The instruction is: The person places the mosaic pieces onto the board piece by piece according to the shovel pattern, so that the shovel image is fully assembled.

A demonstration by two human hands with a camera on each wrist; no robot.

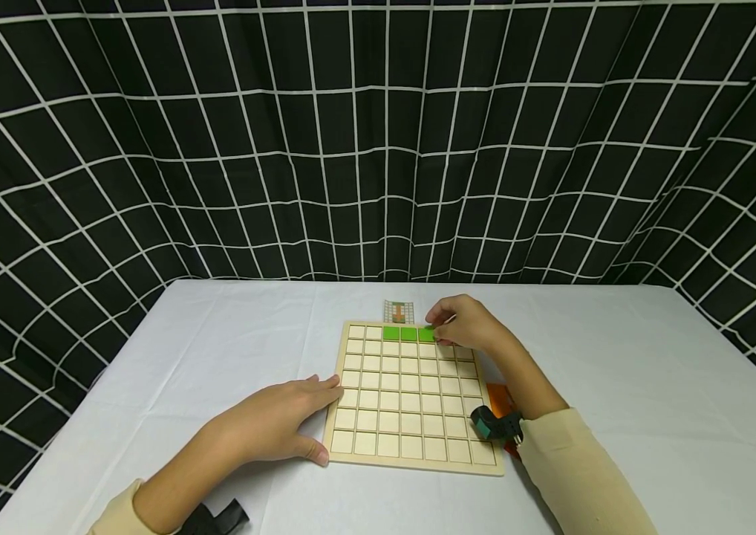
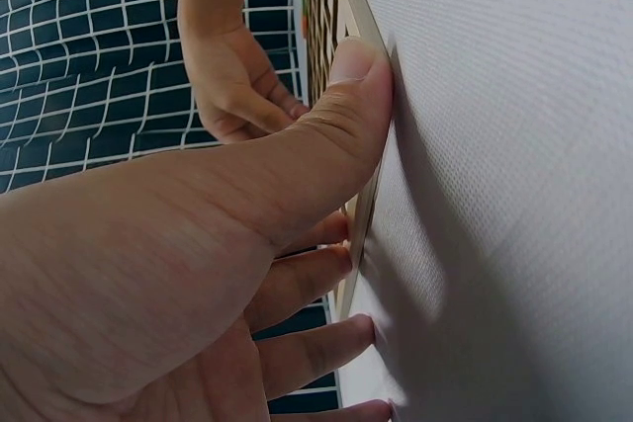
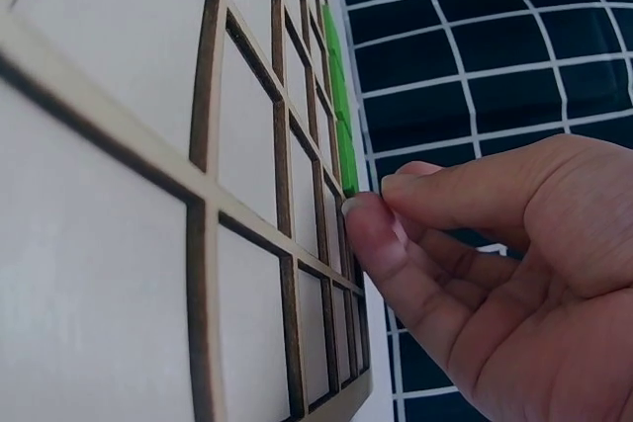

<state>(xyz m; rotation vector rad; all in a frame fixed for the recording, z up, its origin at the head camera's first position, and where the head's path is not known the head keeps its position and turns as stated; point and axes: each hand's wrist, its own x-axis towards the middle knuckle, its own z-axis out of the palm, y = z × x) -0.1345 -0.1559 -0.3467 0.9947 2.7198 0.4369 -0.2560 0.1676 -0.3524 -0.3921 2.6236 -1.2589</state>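
Observation:
A square wooden grid board with pale cells lies on the white table. Three green square tiles sit side by side in its far row. My left hand rests at the board's left edge, thumb and fingers spread against the side. My right hand is at the far row, its bent fingertips touching the end of the rightmost green tile, as the right wrist view shows. Nothing shows between thumb and forefinger there. Some of its other fingers are partly hidden.
A small printed pattern card lies just beyond the board's far edge. Something orange-red lies by the board's right side, partly under the right forearm. A black curtain with white grid lines stands behind the white table.

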